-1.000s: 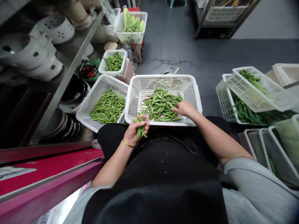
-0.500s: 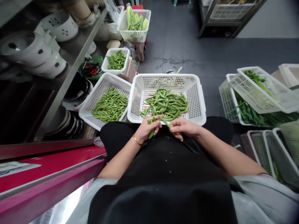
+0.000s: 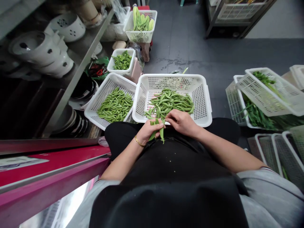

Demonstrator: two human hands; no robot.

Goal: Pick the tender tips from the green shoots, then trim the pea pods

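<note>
My left hand [image 3: 149, 130], with a gold bangle at the wrist, is closed around several green pea pods [image 3: 152, 134]. One pod [image 3: 162, 133] hangs tip-down at its fingertips. My right hand [image 3: 181, 121] pinches at that pod's upper end, its fingertips close to my left thumb. Just beyond my hands, a white perforated basket [image 3: 207, 104] holds a loose heap of pea pods [image 3: 169, 101]. To its left, a second white basket [image 3: 91, 109] contains more pea pods [image 3: 115, 104], lying flat in a thick layer.
A small tub of green vegetables [image 3: 122, 60] and a basket of long greens [image 3: 142, 25] stand beyond on the left. White pots [image 3: 35, 47] fill the left shelf. On the right are stacked baskets with leafy greens [image 3: 261, 117]. Grey floor tiles [image 3: 180, 41] extend ahead.
My right hand has moved left and up to my left hand's fingertips. The pod it held slanted between the hands now hangs downward at my left fingers. The view has shifted slightly.
</note>
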